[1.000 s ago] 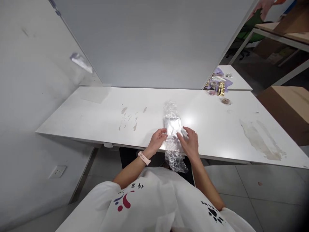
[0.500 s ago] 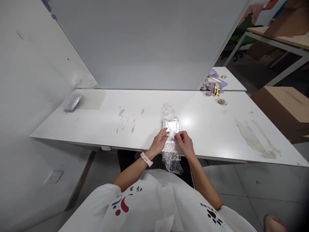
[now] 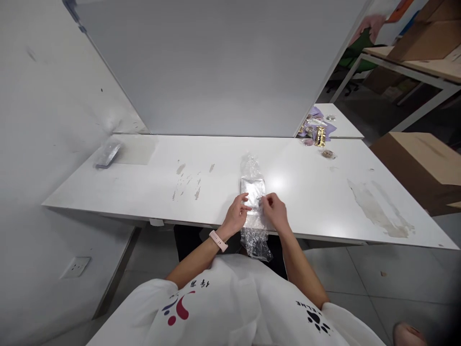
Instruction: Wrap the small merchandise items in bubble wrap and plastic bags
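A flat, shiny silver square packet [image 3: 254,188] lies on the white table in front of me. Beneath it runs a strip of crinkled clear plastic wrap [image 3: 256,242], which reaches up the tabletop and hangs over the near edge. My left hand [image 3: 236,215] rests along the packet's left side with its fingers stretched out and apart. At the right edge of the packet, my right hand [image 3: 275,210] has thumb and fingers pinched together. Whatever sits in that pinch is hidden.
A grey-white panel [image 3: 219,72] rises behind the table [image 3: 317,192]. A clear plastic packet [image 3: 108,153] lies at the far left. Small wrapped items [image 3: 320,136] and purple pieces are heaped at the back right. A cardboard box [image 3: 418,168] stands off the table's right end.
The fingers of my left hand have shifted slightly down the packet's left side. My right hand stays pinched at its right edge, moved slightly. The whole view has shifted a little.
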{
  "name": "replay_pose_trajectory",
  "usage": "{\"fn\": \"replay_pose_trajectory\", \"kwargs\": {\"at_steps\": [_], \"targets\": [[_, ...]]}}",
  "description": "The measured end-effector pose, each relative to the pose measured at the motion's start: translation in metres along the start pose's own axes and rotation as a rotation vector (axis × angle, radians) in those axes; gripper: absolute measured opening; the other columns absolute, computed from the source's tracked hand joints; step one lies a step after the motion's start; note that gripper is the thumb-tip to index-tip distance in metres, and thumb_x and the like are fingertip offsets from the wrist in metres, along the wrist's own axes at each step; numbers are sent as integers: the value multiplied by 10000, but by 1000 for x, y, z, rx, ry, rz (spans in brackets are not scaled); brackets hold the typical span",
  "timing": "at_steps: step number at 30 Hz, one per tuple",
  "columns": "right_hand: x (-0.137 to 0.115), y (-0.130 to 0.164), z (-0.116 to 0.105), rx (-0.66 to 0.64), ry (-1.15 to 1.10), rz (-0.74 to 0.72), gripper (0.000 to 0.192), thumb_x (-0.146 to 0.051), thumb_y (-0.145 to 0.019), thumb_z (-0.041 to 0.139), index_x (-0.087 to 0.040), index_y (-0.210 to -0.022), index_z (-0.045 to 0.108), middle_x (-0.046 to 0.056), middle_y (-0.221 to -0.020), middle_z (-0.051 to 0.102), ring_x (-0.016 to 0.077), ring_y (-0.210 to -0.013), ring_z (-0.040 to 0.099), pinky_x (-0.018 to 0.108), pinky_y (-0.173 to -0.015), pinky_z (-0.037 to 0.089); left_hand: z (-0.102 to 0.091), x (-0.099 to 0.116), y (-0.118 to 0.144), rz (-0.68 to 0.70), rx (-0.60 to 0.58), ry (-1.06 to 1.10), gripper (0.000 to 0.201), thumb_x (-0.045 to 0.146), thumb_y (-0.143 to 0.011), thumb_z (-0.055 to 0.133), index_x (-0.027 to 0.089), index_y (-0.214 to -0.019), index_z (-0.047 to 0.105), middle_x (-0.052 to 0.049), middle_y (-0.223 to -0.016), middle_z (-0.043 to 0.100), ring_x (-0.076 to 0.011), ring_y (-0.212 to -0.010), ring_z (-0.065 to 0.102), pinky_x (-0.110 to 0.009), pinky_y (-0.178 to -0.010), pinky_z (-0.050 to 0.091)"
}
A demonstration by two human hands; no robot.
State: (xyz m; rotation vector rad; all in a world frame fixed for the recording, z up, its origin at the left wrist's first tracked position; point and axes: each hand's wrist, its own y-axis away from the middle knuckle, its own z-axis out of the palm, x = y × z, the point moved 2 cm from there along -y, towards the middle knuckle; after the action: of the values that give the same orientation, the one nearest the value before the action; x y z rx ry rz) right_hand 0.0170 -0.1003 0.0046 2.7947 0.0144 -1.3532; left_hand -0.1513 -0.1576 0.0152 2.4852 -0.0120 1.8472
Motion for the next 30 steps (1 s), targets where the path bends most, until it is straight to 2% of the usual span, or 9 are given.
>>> {"fn": "replay_pose_trajectory", "kwargs": {"at_steps": [2,5,9,14,18,21,23,27,30], "targets": [[21,-4,-21,106,-29,118,266,-453,-885,493,-214,-863,607,44,-807,683,194,-703,590,312,-657,410,1,2,0,36,-15,-76,494,79,-926,419,208,-1402,426,-144,-1356,517,-188,-1041,686,-346,-877,542],[48,-5,-58,248,185,239,219,-348,-815,537,-207,-910,676,80,-875,704,242,-790,605,374,-737,435,2,2,0,65,-36,-122,468,96,-937,420,203,-1392,440,-141,-1361,514,-188,-1034,677,-351,-879,547],[42,5,-84,412,222,47,325,-319,-838,479,-167,-1016,706,127,-1006,707,250,-850,615,427,-824,470,4,2,-1,70,-20,-144,437,113,-949,414,203,-1375,461,-135,-1356,509,-175,-989,672,-351,-863,551],[7,6,-41,-7,-68,-51,435,-432,-900,491,-192,-1218,667,104,-1115,719,233,-892,664,406,-825,529,5,3,-2,53,10,-133,416,147,-946,457,184,-1360,490,-135,-1327,525,-165,-933,634,-357,-873,542],[-6,-6,-10,-88,-94,4,616,-426,-894,503,-158,-1449,498,127,-1163,689,249,-938,660,434,-864,519,2,2,-3,-28,29,13,474,259,-938,556,207,-1400,465,-125,-1327,528,-178,-970,623,-362,-895,534],[-14,-7,-4,-141,-292,53,756,-558,-911,499,-177,-1549,364,127,-1174,680,263,-1035,652,421,-876,528,-4,0,-7,-135,42,222,590,364,-922,612,188,-1447,410,-142,-1353,504,-169,-938,633,-360,-881,545],[-23,-3,-3,-181,-379,51,766,-629,-907,497,-220,-1546,385,137,-1315,632,290,-1190,603,437,-942,516,-11,1,-11,-215,41,364,641,458,-924,606,183,-1463,394,-159,-1364,497,-166,-907,633,-349,-828,565],[-49,10,7,-336,-419,-131,668,-648,-934,463,-324,-1518,437,70,-1551,454,300,-1417,431,502,-1108,418,-31,9,-20,-287,29,464,672,615,-901,575,196,-1415,469,-169,-1330,547,-218,-961,626,-342,-736,580],[-64,19,27,-506,-317,-351,580,-618,-997,324,-325,-1455,527,29,-1568,436,261,-1471,358,505,-1189,321,-49,12,-24,-259,71,442,572,610,-913,560,162,-1268,585,-149,-1209,641,-239,-1032,634,-339,-828,556]]}}
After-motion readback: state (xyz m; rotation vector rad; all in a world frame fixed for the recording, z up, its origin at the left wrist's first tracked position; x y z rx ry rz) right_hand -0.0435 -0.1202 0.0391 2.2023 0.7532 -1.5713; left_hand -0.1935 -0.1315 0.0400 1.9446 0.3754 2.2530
